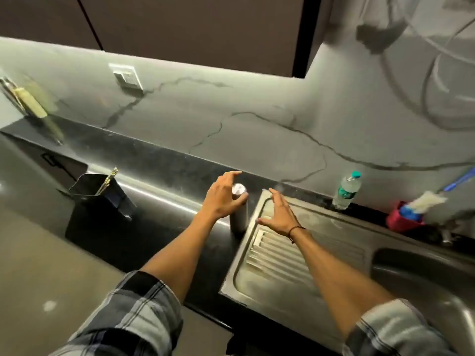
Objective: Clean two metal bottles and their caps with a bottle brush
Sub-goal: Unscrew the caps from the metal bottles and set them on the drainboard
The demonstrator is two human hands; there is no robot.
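Far left, a blurry utensil rack [24,98] can be seen on the marble-look wall, with a switch plate [126,76] mounted a bit further along. Down on the dark countertop [164,227] a black cutlery holder [96,191] is parked, with a couple of gold-coloured handles poking out of it.

Moving toward the middle, the left hand [222,199] is wrapped loosely round the upper part of a metal bottle [239,211]: the thumb is hooked round the side near the cap and the fingers are spread above the top, so it's half-gripped rather than clenched tight. The bottle is stood upright on the countertop, right beside the left edge of the steel sink drainboard [282,273].

Just to the right, the right hand [279,214] is held over the drainboard with fingers straight and spread, nothing in it. A dark thread band is worn on that wrist. Checked sleeves are rolled up on both arms.

Further right, a clear plastic water bottle [347,190] with a teal cap is stood against the wall behind the sink. Past that, a red holder [401,219] is stuffed with a blue-handled brush [426,199] with pale bristles, pretty blurred. The sink basin [424,268] is cut off at the right edge.
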